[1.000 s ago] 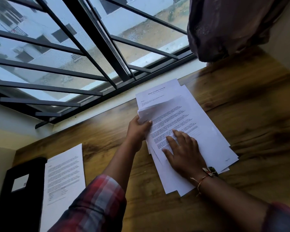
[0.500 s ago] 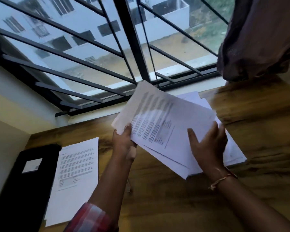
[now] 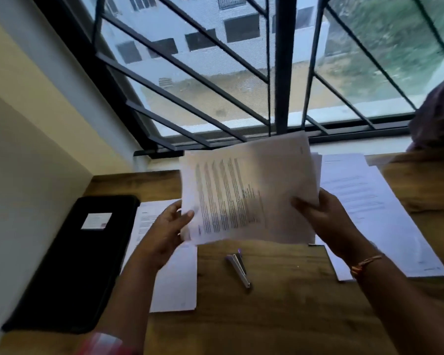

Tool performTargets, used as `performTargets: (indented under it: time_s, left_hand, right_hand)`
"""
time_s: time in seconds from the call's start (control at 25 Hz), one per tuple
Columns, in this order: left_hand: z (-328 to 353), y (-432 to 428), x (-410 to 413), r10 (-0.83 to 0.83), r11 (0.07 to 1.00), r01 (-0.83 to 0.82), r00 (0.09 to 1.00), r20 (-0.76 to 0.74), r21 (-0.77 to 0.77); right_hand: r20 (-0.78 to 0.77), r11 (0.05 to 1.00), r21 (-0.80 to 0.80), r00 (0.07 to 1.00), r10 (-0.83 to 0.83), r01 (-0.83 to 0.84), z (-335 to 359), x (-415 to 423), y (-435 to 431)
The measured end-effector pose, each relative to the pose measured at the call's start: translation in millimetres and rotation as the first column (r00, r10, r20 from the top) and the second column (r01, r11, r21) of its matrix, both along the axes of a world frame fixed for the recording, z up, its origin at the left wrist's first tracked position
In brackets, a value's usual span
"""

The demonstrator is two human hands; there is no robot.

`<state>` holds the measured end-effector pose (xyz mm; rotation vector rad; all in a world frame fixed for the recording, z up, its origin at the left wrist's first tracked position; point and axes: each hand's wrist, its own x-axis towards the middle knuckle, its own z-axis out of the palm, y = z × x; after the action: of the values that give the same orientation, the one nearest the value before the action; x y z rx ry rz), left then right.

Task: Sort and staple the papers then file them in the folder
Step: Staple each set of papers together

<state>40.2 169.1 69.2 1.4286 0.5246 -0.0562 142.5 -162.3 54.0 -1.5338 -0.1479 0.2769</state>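
Observation:
I hold a sheaf of printed papers up in the air above the wooden table, turned sideways. My left hand pinches its left edge and my right hand grips its lower right corner. A grey stapler lies on the table just below the sheaf. A black folder with a white label lies flat at the left. A single printed sheet rests beside the folder, partly behind my left forearm. More papers lie spread on the table at the right.
A barred window runs along the table's far edge. A cream wall closes the left side. Dark cloth hangs at the far right above the table.
Both hands have lifted the sheaf off the right pile and brought it up and leftward, turning it sideways. The view swung left, and the stapler now shows below the sheaf.

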Motion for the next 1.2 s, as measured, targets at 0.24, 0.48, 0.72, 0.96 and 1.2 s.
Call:
performTargets:
  time_s: [0.24,0.48,0.72,0.96,1.2]
  left_hand:
    - [-16,21,11,-0.092,0.982,0.076,0.992,0.090,0.173]
    - [-57,18,17,-0.042,0.982,0.042,0.999,-0.006,0.186]
    - [-61,23,21,0.010,0.988,-0.036,0.986,0.164,0.153]
    - [-79,15,17,-0.056,0.957,0.034,0.996,0.069,0.288]
    - [-80,10,15,-0.064,0.973,0.052,0.997,0.048,0.224]
  right_hand:
    - [0.092,0.998,-0.063,0.996,0.002,0.003,7,1,26]
    - [0.074,0.975,-0.215,0.996,-0.044,0.059,-32,-5,33]
    - [0.150,0.977,-0.170,0.983,-0.102,0.128,-28,-13,47]
    - [0.177,0.892,-0.439,0.984,-0.025,0.102,-57,-16,47]
    - [0.178,0.858,-0.511,0.983,0.046,0.053,-58,-12,55]
